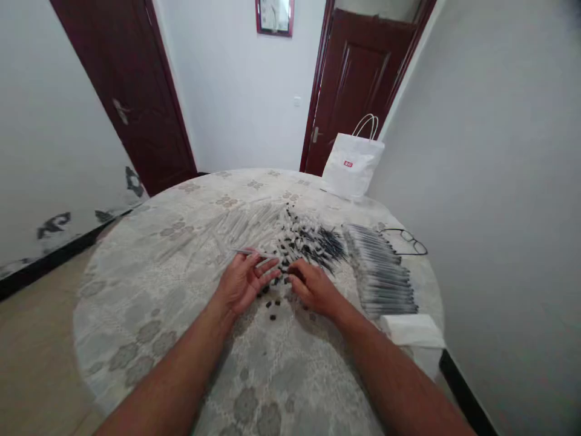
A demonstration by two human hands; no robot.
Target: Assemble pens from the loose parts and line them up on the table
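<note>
Palm turned up, my left hand (pixel 242 283) holds a slim pen barrel (pixel 243 251) between thumb and fingers, its far end pointing left. Close by on the right, my right hand (pixel 314 288) is closed in a pinch by the barrel's near end; what its fingertips hold is too small to make out. Just beyond both hands lies a heap of small white and black pen parts (pixel 294 233), with thin dark refills (pixel 331 243) at its right. Loose clear tubes (pixel 242 223) spread to the left. Several small black plugs (pixel 273 317) lie between my wrists.
A long row of pens (pixel 381 272) lies side by side on the right. Beyond it are eyeglasses (pixel 411 243), and nearer, a folded white packet (pixel 412 330). A white paper bag (pixel 353 163) stands at the back of the round table (pixel 149 303), against the wall.
</note>
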